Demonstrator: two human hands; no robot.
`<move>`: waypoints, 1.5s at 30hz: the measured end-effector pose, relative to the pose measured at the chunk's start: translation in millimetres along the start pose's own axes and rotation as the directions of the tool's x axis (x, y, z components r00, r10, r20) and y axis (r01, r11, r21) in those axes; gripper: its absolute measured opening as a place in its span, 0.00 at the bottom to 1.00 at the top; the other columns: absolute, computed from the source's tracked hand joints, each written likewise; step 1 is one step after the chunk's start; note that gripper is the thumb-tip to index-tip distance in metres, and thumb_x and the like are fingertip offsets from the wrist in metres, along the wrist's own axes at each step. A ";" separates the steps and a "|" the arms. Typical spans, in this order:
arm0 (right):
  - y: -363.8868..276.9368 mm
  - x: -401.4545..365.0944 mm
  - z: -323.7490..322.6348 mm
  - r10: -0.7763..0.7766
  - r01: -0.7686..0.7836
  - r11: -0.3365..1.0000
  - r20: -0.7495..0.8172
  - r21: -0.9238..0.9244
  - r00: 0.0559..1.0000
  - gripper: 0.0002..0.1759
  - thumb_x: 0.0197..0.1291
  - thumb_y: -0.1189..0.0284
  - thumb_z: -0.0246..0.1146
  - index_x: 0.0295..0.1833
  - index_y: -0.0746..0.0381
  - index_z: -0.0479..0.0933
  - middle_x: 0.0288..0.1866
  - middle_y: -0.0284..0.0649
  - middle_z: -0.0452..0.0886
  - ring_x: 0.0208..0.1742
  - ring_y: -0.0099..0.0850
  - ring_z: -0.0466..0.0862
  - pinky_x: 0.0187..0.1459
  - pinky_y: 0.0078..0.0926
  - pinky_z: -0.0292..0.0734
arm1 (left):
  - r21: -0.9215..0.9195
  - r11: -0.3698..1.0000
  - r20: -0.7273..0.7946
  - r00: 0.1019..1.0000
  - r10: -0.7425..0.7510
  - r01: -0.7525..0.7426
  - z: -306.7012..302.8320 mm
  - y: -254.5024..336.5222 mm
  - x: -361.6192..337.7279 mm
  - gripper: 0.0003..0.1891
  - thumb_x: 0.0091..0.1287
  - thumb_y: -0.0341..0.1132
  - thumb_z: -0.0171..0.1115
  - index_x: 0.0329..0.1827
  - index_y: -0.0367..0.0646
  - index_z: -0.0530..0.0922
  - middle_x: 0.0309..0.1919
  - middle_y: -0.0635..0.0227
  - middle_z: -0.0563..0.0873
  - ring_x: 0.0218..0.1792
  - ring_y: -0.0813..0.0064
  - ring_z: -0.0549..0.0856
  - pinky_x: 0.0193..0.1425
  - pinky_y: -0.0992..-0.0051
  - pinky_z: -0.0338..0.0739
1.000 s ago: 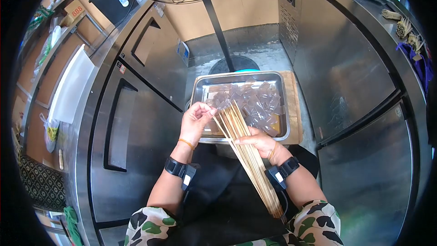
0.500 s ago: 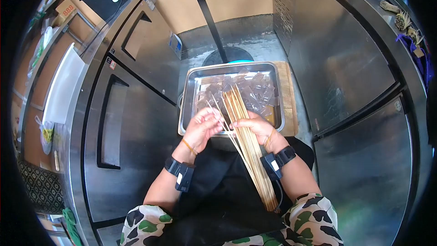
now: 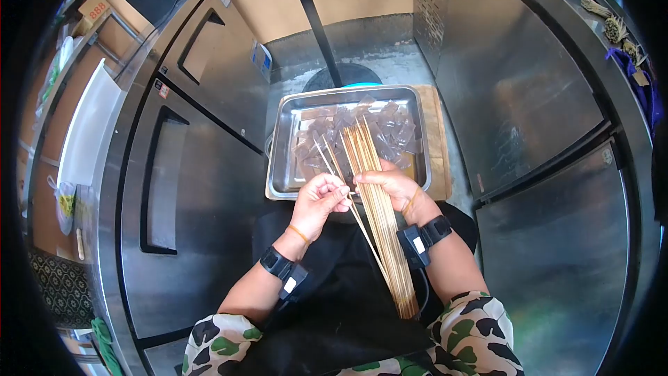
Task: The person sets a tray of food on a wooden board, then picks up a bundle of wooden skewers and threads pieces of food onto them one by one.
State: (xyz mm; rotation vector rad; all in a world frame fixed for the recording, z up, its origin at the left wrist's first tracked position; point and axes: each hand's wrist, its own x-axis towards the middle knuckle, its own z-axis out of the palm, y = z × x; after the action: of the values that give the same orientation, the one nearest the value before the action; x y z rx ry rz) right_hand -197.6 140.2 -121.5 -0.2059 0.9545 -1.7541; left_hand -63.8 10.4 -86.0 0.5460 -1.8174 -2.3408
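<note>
My right hand (image 3: pixel 391 186) is wrapped around a thick bundle of thin wooden skewers (image 3: pixel 379 223), its thumb lying across the front. The bundle slants from over the tray down to my lap, tips pointing away from me. Just to its left, my left hand (image 3: pixel 324 199) pinches a few loose skewers (image 3: pixel 364 231) between thumb and fingers, their tips fanned apart from the bundle. Beyond both hands sits a metal tray (image 3: pixel 281 141) holding translucent brownish sheets or strips (image 3: pixel 396 132), partly hidden by the skewer tips.
The tray rests on a wooden board (image 3: pixel 435 146). Steel refrigerated cabinets stand at left (image 3: pixel 202 188) and right (image 3: pixel 529 97). A fan's pole (image 3: pixel 313 21) rises behind the tray. More tied bundles (image 3: pixel 615 29) lie on the right counter. A white bin (image 3: pixel 89 129) is at far left.
My left hand has shifted slightly right and closer to the bundle, still pinching the loose skewers. The view has tilted a little; the right hand keeps its grip.
</note>
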 end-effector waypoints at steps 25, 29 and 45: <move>0.8 -5.1 8.6 0.018 -0.010 0.997 0.107 -0.071 0.994 0.24 0.52 0.76 0.65 0.56 0.62 0.71 0.41 0.32 0.78 0.38 0.20 0.79 0.40 0.20 0.76 | -0.162 0.986 -0.142 0.987 -0.072 0.049 -11.8 -0.8 25.2 0.14 0.65 0.31 0.59 0.53 0.43 0.71 0.35 0.72 0.80 0.33 0.83 0.80 0.36 0.83 0.78; 1.2 -6.9 11.5 0.027 -0.018 0.995 0.090 -0.099 0.996 0.25 0.51 0.76 0.66 0.57 0.61 0.69 0.40 0.32 0.78 0.38 0.20 0.78 0.39 0.20 0.76 | -0.124 0.991 -0.190 0.981 0.028 -0.053 -12.4 7.2 44.0 0.18 0.63 0.33 0.62 0.55 0.44 0.70 0.35 0.71 0.79 0.31 0.84 0.79 0.34 0.83 0.77; -14.2 -17.6 -5.5 0.127 -0.128 0.990 -0.007 -0.061 0.992 0.22 0.51 0.73 0.68 0.52 0.62 0.71 0.33 0.32 0.78 0.32 0.21 0.79 0.33 0.18 0.76 | -0.157 0.988 0.039 0.999 0.013 -0.007 -1.6 1.8 61.8 0.23 0.62 0.30 0.63 0.61 0.46 0.69 0.28 0.75 0.80 0.27 0.86 0.79 0.31 0.85 0.77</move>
State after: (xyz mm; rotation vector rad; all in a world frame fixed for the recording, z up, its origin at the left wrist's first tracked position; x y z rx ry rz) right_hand -203.7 159.5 -110.1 -0.1778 1.0030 -1.6100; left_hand -120.7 -11.1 -97.2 0.4719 -1.6282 -2.4766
